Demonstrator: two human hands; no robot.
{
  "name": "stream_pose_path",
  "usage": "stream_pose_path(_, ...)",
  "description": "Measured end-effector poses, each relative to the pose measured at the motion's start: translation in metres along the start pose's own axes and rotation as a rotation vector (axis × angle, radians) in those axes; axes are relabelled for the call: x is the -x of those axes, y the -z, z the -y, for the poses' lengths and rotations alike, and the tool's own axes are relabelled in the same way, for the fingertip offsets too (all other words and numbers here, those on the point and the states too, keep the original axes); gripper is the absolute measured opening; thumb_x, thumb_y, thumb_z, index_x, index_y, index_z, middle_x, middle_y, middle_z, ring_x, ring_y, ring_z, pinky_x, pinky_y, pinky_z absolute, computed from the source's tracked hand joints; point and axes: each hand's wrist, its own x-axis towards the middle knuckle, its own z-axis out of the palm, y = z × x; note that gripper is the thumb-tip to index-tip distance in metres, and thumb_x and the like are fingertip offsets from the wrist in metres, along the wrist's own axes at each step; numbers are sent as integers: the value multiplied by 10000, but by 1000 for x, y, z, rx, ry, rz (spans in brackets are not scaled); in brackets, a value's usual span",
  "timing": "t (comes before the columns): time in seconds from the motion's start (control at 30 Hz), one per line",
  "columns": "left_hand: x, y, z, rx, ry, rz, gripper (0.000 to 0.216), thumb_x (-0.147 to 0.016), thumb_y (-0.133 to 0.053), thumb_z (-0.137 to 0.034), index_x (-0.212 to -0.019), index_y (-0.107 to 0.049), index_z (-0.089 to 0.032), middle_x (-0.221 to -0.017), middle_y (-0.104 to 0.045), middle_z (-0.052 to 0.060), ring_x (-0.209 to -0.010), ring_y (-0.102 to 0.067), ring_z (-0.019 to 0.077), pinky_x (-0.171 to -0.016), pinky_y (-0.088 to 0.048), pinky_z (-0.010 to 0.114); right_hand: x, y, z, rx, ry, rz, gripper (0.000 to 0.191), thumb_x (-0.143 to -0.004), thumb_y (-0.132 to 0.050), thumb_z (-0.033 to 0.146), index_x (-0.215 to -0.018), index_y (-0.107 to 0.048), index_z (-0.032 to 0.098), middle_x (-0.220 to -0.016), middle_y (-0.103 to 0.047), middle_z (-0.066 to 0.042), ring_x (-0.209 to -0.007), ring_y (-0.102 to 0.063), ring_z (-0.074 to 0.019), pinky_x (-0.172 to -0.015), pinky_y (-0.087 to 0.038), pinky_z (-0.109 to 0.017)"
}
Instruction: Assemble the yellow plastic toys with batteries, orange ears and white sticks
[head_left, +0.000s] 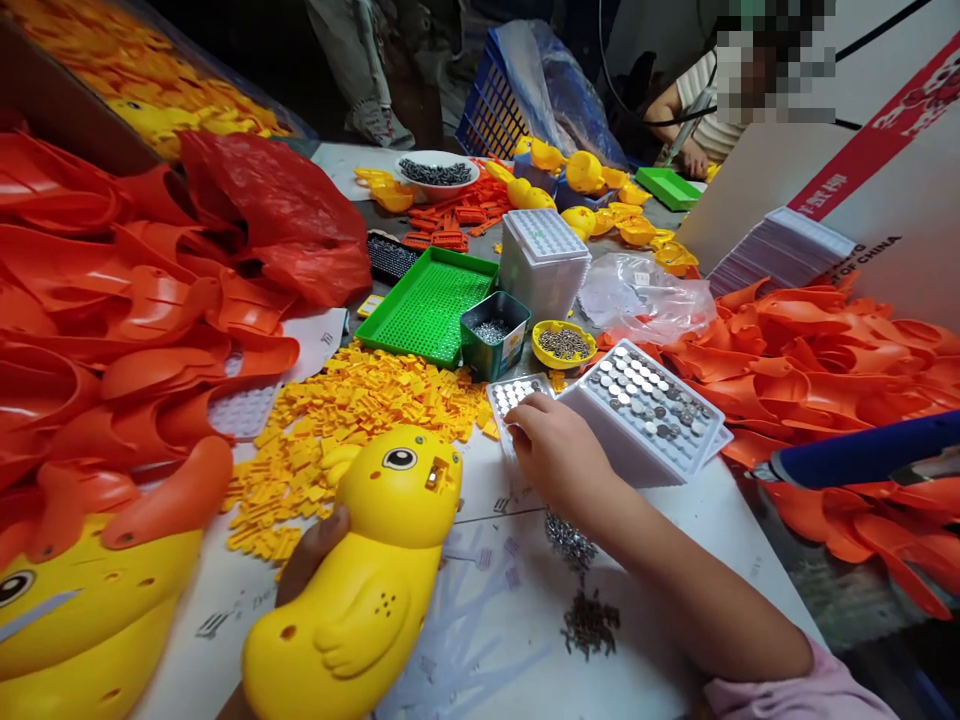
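Observation:
My left hand (311, 560) grips a yellow plastic duck body (367, 580) from behind, and only a thumb and part of the palm show. My right hand (555, 450) reaches forward with fingers curled down onto a small white tray of round button batteries (514, 395). What the fingertips pinch is hidden. A larger white tray of batteries (649, 405) lies just right of that hand. Loose small screws (577, 580) lie on the white table under my right forearm.
A heap of small yellow plastic pieces (352, 420) lies left of the trays. Orange plastic shells (112, 330) pile up at left and more orange shells (825, 360) at right. A green tray (427, 305), a green box of screws (495, 335) and a yellow dish (564, 345) stand behind. Another person (697, 110) sits at the far right.

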Motion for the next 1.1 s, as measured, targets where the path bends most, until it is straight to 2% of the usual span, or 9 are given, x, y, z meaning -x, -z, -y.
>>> stream_pose_path(0.13,-3,7,2,-24,-4,51,608,-794,-546,-601,-1211,-629,-166,-1239,-565,183,-906,-649,297,-961,-415,533,-9,-16,-9,129,23,95,235,-865,-717,-129,-852,-670,100,-888,-493,-46,-813,-498,-234,-658,-416,-232)
stream_pose_path(0.3,1,-1,3,-37,8,88,585,-830,-494,-584,-1208,-632,-160,-1261,-552,177,-965,-633,299,-991,-398,517,-13,-24,-13,187,26,139,237,-890,-756,-96,-817,-666,111,-851,-487,-39,-788,-500,-224,-643,-413,-219)
stream_pose_path(0.43,7,-5,4,9,49,97,512,-861,-452,-550,-1250,-600,-251,-1240,-581,131,-1073,-593,303,-1020,-366,513,-16,-25,-16,201,21,148,256,-920,-768,-82,-800,-659,116,-836,-489,-31,-777,-508,-217,-625,-408,-216)
stream_pose_path(0.5,7,-5,5,19,51,119,517,-871,-424,-557,-1260,-590,-260,-1214,-599,127,-1096,-581,300,-1024,-357,515,-18,-26,-17,204,18,144,257,-929,-765,-83,-804,-653,112,-845,-491,-32,-785,-511,-215,-626,-407,-215)
stream_pose_path(0.77,-6,5,7,-90,-51,213,615,-867,-389,-610,-1317,-538,-219,-1319,-515,153,-968,-619,301,-974,-385,530,-20,-37,-23,179,-13,125,228,-936,-722,-97,-849,-634,95,-897,-499,-57,-781,-519,-226,-573,-384,-210)
stream_pose_path(0.97,-5,6,8,-97,-49,228,650,-845,-408,-635,-1351,-488,-235,-1309,-528,141,-919,-633,293,-875,-458,451,-16,-24,-15,91,56,116,246,-936,-759,-95,-910,-632,115,-902,-503,-7,-819,-518,-174,-663,-394,-171)
stream_pose_path(1.1,-5,6,9,-94,-57,220,629,-858,-407,-618,-1346,-498,-231,-1322,-515,150,-974,-619,308,-884,-451,448,-14,-16,-15,116,81,120,257,-919,-783,-106,-892,-644,108,-886,-499,-9,-793,-516,-181,-625,-380,-193)
